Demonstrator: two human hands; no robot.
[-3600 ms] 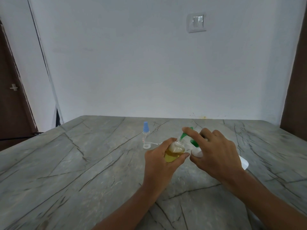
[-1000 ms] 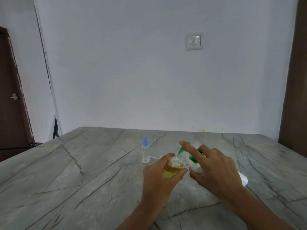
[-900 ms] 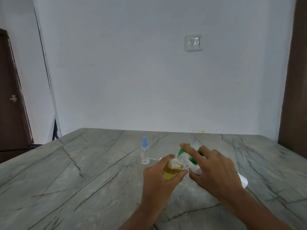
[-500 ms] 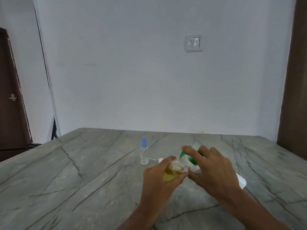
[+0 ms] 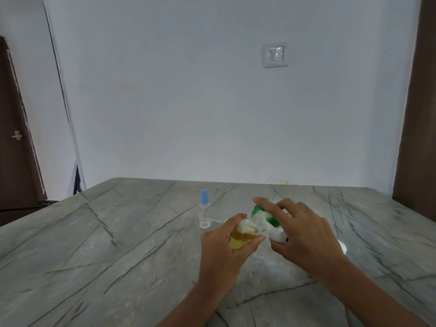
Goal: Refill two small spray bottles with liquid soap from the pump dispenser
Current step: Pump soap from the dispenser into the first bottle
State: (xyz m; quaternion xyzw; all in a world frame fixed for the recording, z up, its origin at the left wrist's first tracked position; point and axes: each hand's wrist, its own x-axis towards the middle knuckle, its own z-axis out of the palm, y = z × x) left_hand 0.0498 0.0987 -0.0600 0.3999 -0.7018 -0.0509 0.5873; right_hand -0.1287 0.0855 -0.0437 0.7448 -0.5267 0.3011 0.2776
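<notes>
A blue-capped spray bottle [image 5: 204,210] stands on the bench [image 5: 113,246] beyond the left hand [image 5: 223,256], which curls round an open small bottle [image 5: 243,236] half full of yellow soap. Just right, the right hand [image 5: 304,239] clasps the white pump dispenser [image 5: 278,235], forefinger along its green spout [image 5: 255,209] at the bottle's mouth.

Left hand [image 5: 221,253]: bare; thumbnail short
Left forearm [image 5: 188,303]: bare to the frame's bottom edge
Right hand [image 5: 304,241]: bare
Right forearm [image 5: 368,293]: bare to the lower right corner
</notes>
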